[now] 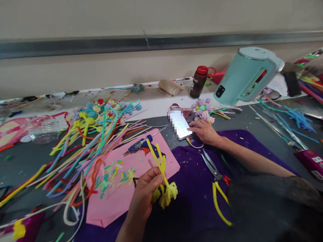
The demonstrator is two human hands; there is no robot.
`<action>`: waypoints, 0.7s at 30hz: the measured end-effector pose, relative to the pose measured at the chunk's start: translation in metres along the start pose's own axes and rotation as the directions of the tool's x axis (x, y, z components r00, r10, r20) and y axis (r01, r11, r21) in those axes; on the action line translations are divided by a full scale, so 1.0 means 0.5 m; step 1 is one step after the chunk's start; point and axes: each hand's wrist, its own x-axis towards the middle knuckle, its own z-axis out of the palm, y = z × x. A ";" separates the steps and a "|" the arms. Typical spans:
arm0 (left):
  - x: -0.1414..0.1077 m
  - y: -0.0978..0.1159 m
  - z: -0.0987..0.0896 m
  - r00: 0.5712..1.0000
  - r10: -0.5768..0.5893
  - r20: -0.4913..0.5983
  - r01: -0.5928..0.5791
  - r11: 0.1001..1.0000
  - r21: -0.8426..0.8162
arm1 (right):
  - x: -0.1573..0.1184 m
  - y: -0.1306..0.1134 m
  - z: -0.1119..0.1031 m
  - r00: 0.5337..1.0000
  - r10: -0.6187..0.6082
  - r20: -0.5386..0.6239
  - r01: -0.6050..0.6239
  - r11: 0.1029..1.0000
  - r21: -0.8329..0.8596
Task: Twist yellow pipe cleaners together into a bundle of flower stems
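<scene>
My left hand (146,190) is closed in a pinch on a yellow pipe cleaner flower (170,191), its stems pointing up and its fluffy petals hanging below the fingers. Fingers stretched forward, my right hand (205,131) reaches the right edge of a lit phone (180,125) whose picture is blurred out. A cable (195,145) is plugged into the phone's lower end. Beyond the left hand, a blue glue gun (138,144) lies on a pink sheet (113,205) with cut pipe cleaner bits (108,176). Scissors with yellow handles (214,178) rest on purple cloth (186,161).
Loose pipe cleaners (83,161) and finished flowers (93,111) crowd the left. A teal kettle (248,75) and a brown bottle with a red lid (199,82) stand at the back right. Purple pipe cleaner flowers (203,107) lie behind the right hand.
</scene>
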 end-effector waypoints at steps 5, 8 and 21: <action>-0.001 0.000 0.000 1.000 -0.014 -0.002 0.014 1.000 0.004 | 0.008 -0.002 -0.002 0.999 0.038 0.004 -0.038 0.999 -0.014; -0.002 0.002 0.001 1.000 -0.014 -0.007 0.014 1.000 0.005 | 0.015 -0.004 -0.002 0.998 0.061 0.019 -0.061 0.998 -0.013; -0.005 0.005 0.002 1.000 -0.024 0.013 0.024 1.000 -0.007 | 0.015 -0.037 -0.033 0.996 -0.077 0.047 0.078 0.997 -0.008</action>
